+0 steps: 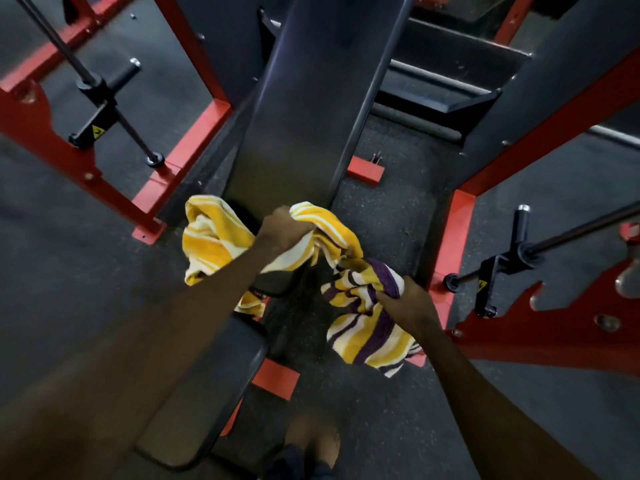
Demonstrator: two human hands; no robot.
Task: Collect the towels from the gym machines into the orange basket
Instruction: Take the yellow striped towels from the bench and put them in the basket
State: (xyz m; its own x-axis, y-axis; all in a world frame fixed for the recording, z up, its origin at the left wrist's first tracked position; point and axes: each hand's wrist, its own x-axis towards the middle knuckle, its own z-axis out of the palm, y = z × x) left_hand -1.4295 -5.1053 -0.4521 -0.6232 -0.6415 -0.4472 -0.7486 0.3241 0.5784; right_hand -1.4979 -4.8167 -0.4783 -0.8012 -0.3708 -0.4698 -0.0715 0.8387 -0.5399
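A dark rubber floor (52, 271) is seen from above, and most of the view is taken up by a red steel rack (31, 133), whose uprights stand on both sides. Between the uprights a long black backrest pad (311, 98) is tilted up and away, and a black seat pad (214, 393) is set nearer, at lower left. A black bar (104, 95) is carried on the left side of the rack.

A yellow-and-white striped towel (211, 237) is held bunched over the near end of the backrest pad, with folds hanging to either side of the left hand (282, 230). Its fingers are closed tightly round the cloth. Just to the right and a little nearer, a purple, yellow and white striped towel (367, 334) is gripped by the right hand (408, 301), whose fingers are curled into the upper folds while the rest hangs loose above the floor. The two towels meet between the hands. A foot (311, 441) is visible at the bottom edge.
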